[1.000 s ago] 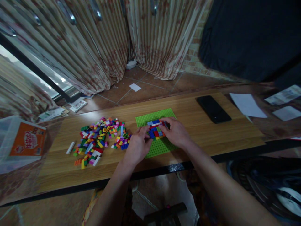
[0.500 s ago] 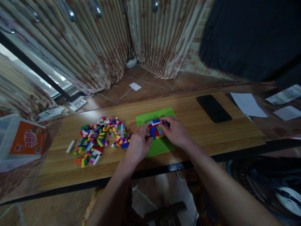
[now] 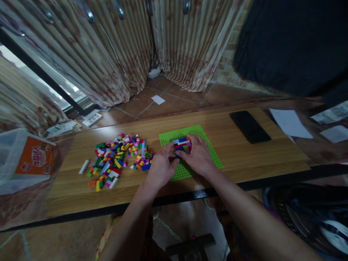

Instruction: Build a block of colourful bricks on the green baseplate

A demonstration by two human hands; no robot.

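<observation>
A small build of toy building bricks (image 3: 181,142), in blue, red, white and other colours, is on the green studded baseplate (image 3: 213,154). My right hand (image 3: 199,156) is wrapped round its right side, with the thumb reaching across the near side. At its left edge, my left hand (image 3: 161,163) has curled fingers gripping the build, the thumb lower down. My fingers hide the near part of the build. Left of the baseplate lies a spread-out pile of loose bricks (image 3: 108,163) in many colours.
The wooden table (image 3: 236,156) carries a black phone (image 3: 250,126) at right and a white stick-like piece (image 3: 84,166) at left. A clear plastic box (image 3: 11,163) with an orange label stands past the left end. Papers (image 3: 290,123) lie beyond the right end.
My right thumb has moved left and nearer across the build, and the right hand has turned a little further over it. My left hand stays at the left edge. The view has shifted slightly.
</observation>
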